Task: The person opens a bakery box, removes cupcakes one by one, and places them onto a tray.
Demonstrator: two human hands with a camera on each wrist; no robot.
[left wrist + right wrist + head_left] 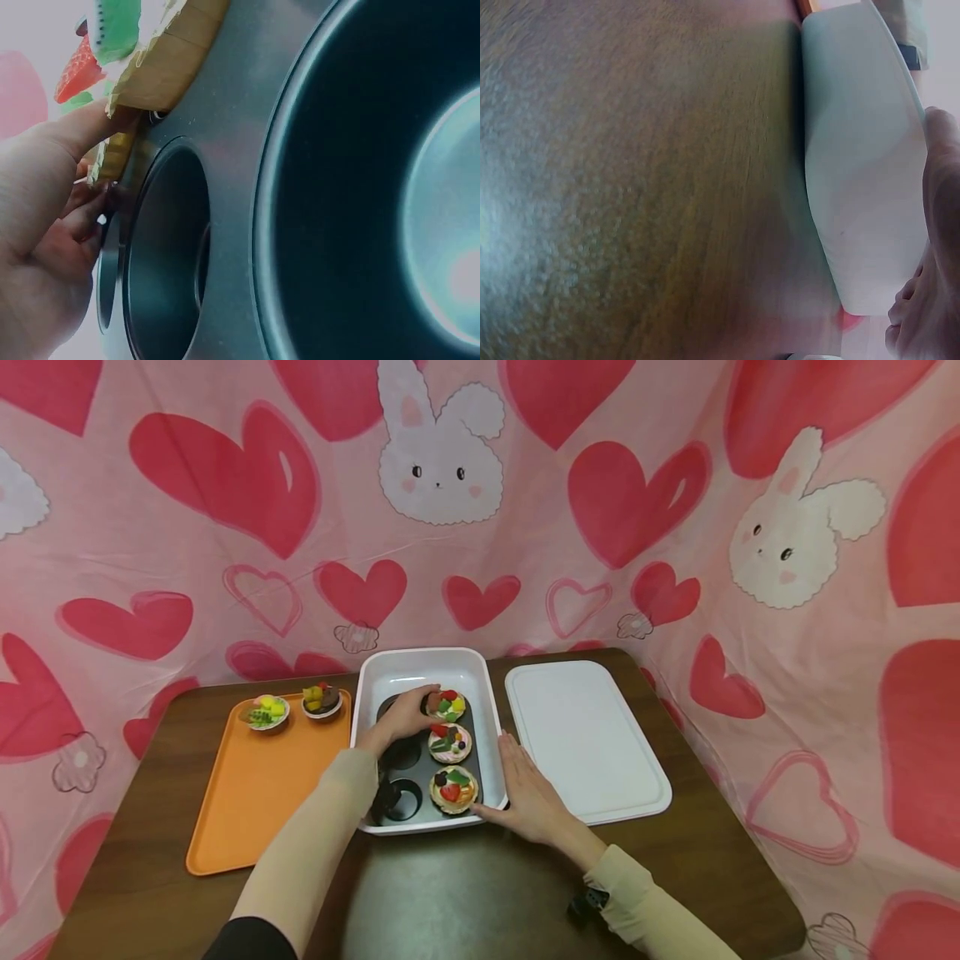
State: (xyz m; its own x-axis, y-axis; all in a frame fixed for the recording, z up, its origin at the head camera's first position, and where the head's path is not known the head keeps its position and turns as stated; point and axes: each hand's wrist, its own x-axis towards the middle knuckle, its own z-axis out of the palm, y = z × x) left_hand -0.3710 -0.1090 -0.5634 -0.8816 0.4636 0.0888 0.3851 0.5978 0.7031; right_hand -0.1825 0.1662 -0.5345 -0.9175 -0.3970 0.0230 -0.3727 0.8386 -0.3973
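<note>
A white rectangular tub (491, 718) holds a dark muffin tin (472, 760). Three fruit-topped toy tarts stand in the tin's right column: a far tart (452, 707), a middle tart (450, 744) and a near tart (454, 791). Reaching over the tin, my left hand (405, 717) pinches the far tart between thumb and fingers. In the left wrist view, tarts partly hide the left fingers beside round cups (169, 247). With fingers straight, my right hand (534, 797) rests along the tub's right wall, its thumb at the near corner.
On the left lies an orange tray (255, 810) with a green-and-yellow-topped cupcake (268, 713) and a chocolate one (322, 702) at its far end. A white lid (592, 743) lies flat to the right. A heart-patterned cloth (480, 552) hangs behind the wooden table (135, 877).
</note>
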